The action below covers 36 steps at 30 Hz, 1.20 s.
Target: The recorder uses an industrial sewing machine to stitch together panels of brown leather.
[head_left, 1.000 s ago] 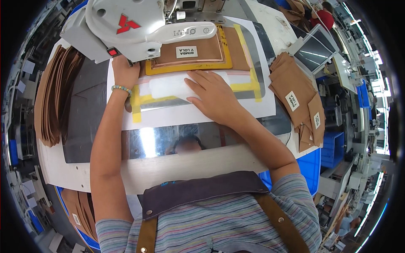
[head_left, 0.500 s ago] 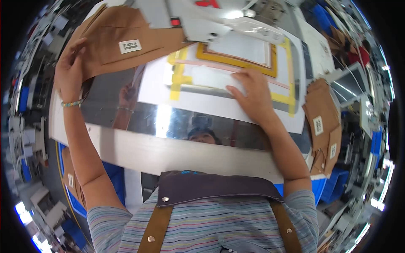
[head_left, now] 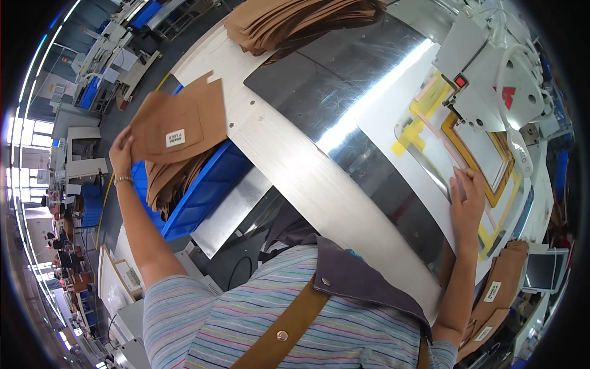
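Note:
My left hand (head_left: 121,154), out at the left, grips the edge of a brown fabric piece (head_left: 184,115) with a sewn white label. The piece hangs over a blue bin (head_left: 203,192) that holds more brown pieces (head_left: 161,192). On the right, my right hand (head_left: 468,198) is open, its fingers resting on the white sewing template (head_left: 424,163). A yellow frame (head_left: 453,130) lies beside those fingertips, under the sewing machine's head (head_left: 476,80).
A thick stack of brown fabric pieces (head_left: 295,24) lies at the table's far left. More labelled brown pieces (head_left: 501,286) hang at the right edge, beside a grey screen (head_left: 546,270). The pale table edge (head_left: 295,163) runs between me and the shiny metal plate (head_left: 344,111).
My left hand has carried the labelled fabric piece from the machine leftward to above the blue bin. My view has turned left. The right hand stays at the template.

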Tool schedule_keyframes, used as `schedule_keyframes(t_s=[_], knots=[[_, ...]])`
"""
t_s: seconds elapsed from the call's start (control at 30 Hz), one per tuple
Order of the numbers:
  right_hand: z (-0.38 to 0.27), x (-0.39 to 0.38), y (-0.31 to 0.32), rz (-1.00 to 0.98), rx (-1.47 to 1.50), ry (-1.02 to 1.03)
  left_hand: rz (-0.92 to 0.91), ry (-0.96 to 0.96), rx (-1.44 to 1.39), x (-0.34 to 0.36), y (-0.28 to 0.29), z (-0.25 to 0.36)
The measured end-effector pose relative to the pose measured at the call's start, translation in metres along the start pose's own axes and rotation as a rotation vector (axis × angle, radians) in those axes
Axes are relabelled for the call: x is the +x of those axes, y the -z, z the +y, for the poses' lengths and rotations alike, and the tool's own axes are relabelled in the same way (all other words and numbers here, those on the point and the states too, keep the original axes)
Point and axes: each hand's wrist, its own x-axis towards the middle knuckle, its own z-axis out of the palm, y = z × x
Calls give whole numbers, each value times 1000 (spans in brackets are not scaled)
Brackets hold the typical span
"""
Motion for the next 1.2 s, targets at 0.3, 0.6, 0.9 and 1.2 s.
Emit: schedule_keyframes(t_s=[0.3, 0.6, 0.9, 1.2], knots=[[1, 1, 1, 6, 12, 47, 191, 479, 619, -140, -1, -110], [1, 1, -1, 27, -6, 57, 448, 203, 1010, -101, -22, -34], [7, 1, -3, 48, 65, 67, 351, -228, 1112, -73, -167, -12], [21, 1, -3, 65, 234, -19, 395, -601, 509, 4, -215, 118]])
